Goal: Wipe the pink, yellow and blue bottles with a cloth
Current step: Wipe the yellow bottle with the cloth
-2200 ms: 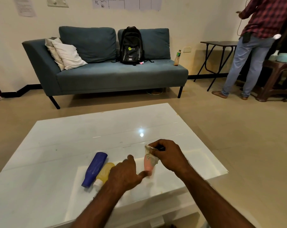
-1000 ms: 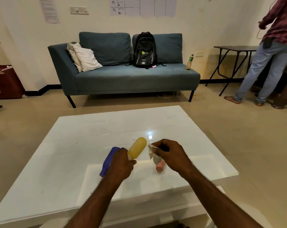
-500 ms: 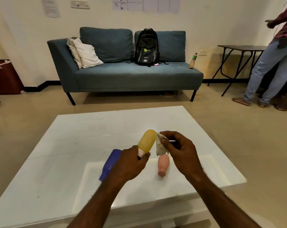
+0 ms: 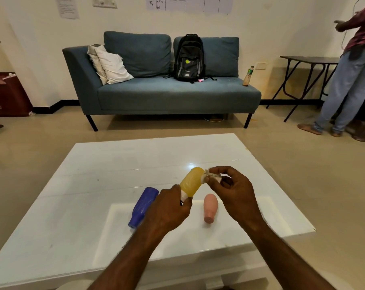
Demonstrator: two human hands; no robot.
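My left hand point(image 4: 167, 210) grips the yellow bottle point(image 4: 191, 181) by its white cap end and holds it tilted above the white table point(image 4: 72, 195), base pointing up and away. My right hand point(image 4: 233, 191) pinches a small crumpled white cloth point(image 4: 210, 177) against the bottle's upper right side. The pink bottle point(image 4: 210, 207) lies on the table below my right hand, neck toward me. The blue bottle point(image 4: 144, 206) lies on its side to the left, partly hidden behind my left hand.
A blue sofa point(image 4: 162, 93) with cushions, a black backpack point(image 4: 189, 57) and a drink bottle point(image 4: 248, 76) stands beyond the table. A person point(image 4: 351, 76) stands at the right by a dark folding table point(image 4: 307, 65). A dark red cabinet point(image 4: 5, 95) is at the left.
I let go of the pink bottle, which now lies on the table. My left hand lifted the yellow bottle, and my right hand brought the cloth up against it.
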